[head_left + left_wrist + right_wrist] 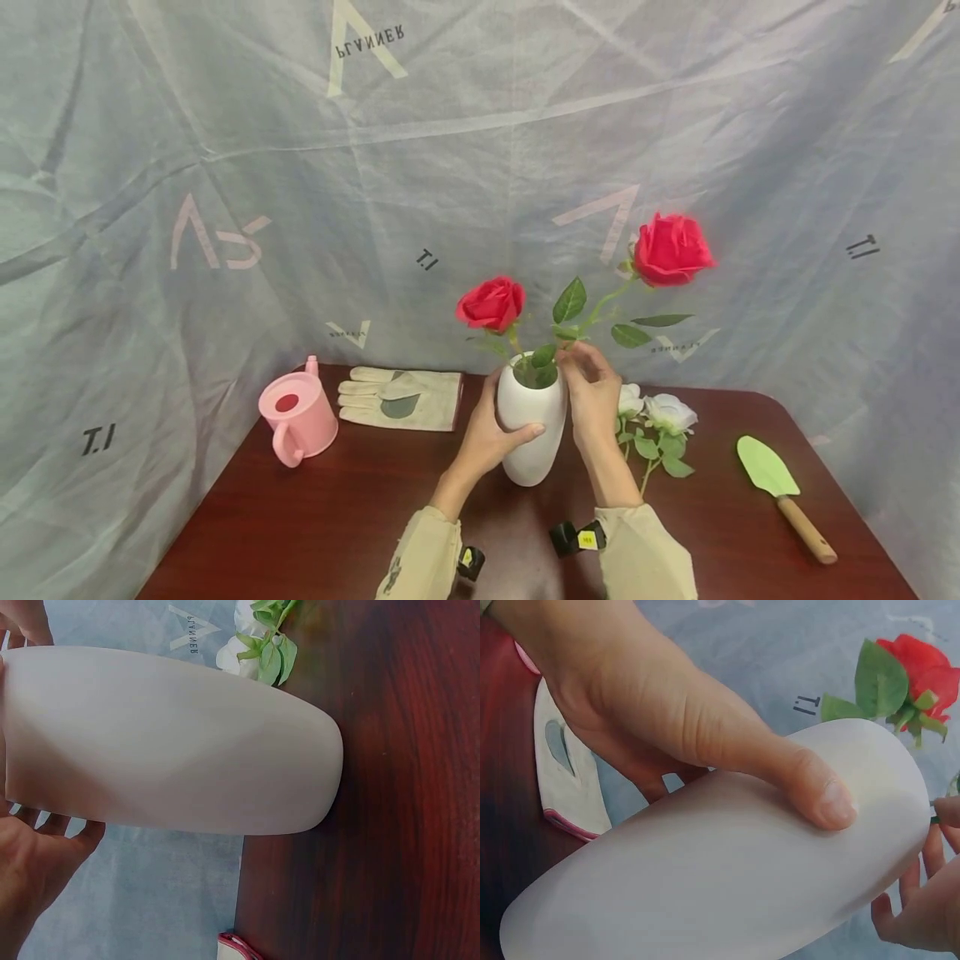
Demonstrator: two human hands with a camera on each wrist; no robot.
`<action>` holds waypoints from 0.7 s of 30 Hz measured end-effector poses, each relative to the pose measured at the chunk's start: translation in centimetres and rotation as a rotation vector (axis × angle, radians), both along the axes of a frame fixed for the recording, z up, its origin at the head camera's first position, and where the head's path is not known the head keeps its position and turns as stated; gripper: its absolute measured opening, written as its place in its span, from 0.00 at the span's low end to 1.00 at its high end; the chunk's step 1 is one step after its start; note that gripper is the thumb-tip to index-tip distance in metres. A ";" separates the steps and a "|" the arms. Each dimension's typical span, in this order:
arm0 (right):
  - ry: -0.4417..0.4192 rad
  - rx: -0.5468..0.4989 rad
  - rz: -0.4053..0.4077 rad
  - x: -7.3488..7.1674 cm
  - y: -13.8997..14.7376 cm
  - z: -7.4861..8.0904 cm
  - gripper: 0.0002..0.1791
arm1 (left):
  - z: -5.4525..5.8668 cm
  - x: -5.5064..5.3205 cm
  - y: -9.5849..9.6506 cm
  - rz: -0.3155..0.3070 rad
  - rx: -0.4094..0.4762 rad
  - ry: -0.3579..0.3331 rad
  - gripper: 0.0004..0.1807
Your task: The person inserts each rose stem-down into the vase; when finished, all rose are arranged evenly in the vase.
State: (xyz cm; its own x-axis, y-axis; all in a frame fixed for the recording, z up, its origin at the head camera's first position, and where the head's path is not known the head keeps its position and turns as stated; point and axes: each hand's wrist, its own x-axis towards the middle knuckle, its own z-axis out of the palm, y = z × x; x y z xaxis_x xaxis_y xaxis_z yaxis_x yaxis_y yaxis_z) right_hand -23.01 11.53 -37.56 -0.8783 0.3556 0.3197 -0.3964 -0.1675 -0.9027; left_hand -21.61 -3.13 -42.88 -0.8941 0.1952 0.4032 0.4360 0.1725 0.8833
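Observation:
My left hand (486,433) grips the side of a white vase (531,429), its thumb across the front. The vase's base is at the tabletop and its mouth faces up. One red rose (492,305) stands in the vase, leaning left. At the right of the rim, my right hand (596,400) pinches the leafy stem of a second red rose (672,250), which leans out to the right. In the right wrist view, the left thumb lies along the vase (705,877) and the right fingertips (949,812) hold the green stem close to the rim.
White roses (670,414) lie on the dark table (360,517) just right of the vase. A pink watering can (311,417) and a pale work glove (435,402) are to the left. A green trowel (768,467) with a wooden handle lies far right. Grey cloth (450,183) hangs behind.

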 end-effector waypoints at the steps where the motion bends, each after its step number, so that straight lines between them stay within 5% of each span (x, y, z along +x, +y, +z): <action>1: -0.009 0.000 -0.003 0.0 0.0 0.1 0.07 | 0.0 0.0 0.0 -0.001 0.001 0.001 0.50; 11: -0.171 0.099 -0.020 -0.2 0.4 1.1 0.14 | 0.2 0.2 0.1 0.002 0.005 0.011 0.50; 21: -0.268 0.172 0.125 -0.1 0.2 0.3 0.23 | 0.1 0.2 0.1 -0.027 0.004 0.008 0.49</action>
